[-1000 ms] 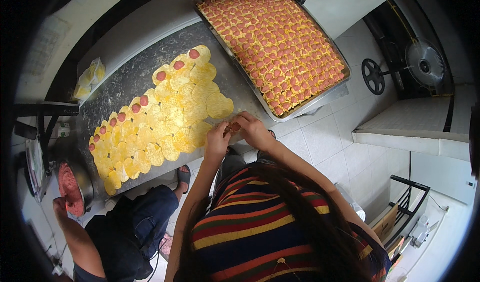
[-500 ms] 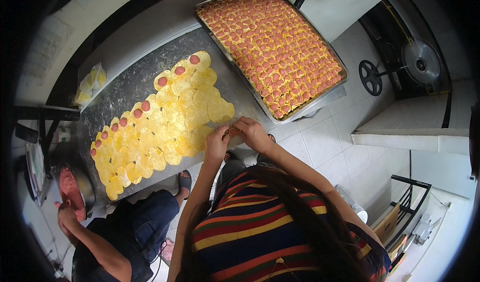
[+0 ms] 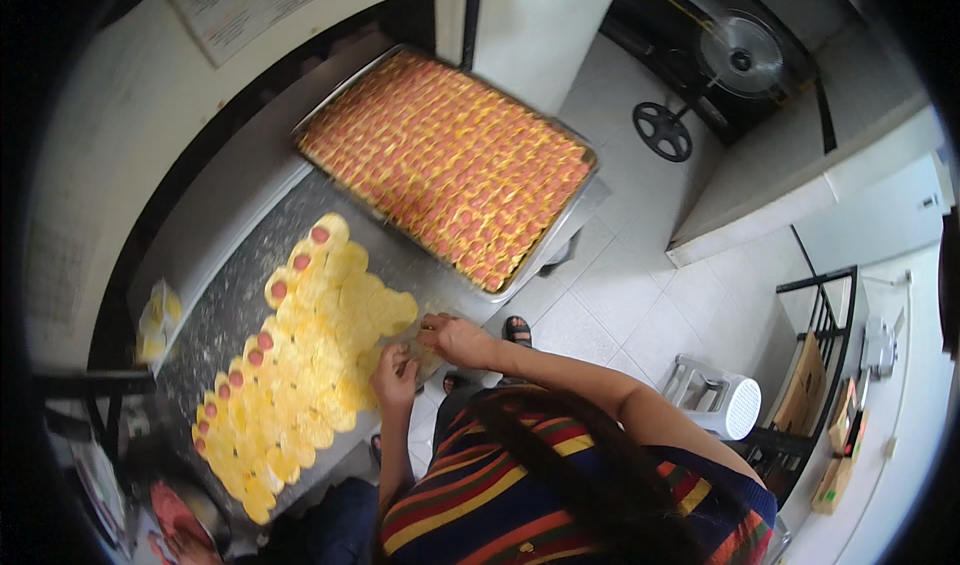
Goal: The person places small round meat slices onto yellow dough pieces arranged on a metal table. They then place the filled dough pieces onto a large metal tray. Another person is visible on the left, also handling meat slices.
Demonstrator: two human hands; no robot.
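Thin round yellow dough wrappers (image 3: 310,365) lie overlapped in a broad sheet on the dark worktop (image 3: 240,275). Small balls of pink filling (image 3: 279,290) sit on several wrappers along the far edge. My left hand (image 3: 394,377) is beside the sheet's near right corner, its fingers curled in. Just right of it, my right hand (image 3: 460,343) has its fingers bent and close together at the worktop's edge. What either hand holds, if anything, is too small and hidden to name. Beyond them stands a large metal tray (image 3: 548,261) packed with rows of filled yellow wrappers (image 3: 450,165).
At the lower left, a co-worker's hand (image 3: 190,547) is at a metal bowl (image 3: 212,515) of pink filling (image 3: 172,510). A clear bag (image 3: 158,320) with yellow contents lies by the wall. On the right are a grey stool (image 3: 715,397), a black handwheel (image 3: 662,131) and a black rack (image 3: 835,345).
My hands, earlier together at the fingertips, have come slightly apart. My view has turned, so the tray and wrappers appear further left. The co-worker's hand is now lower in the picture.
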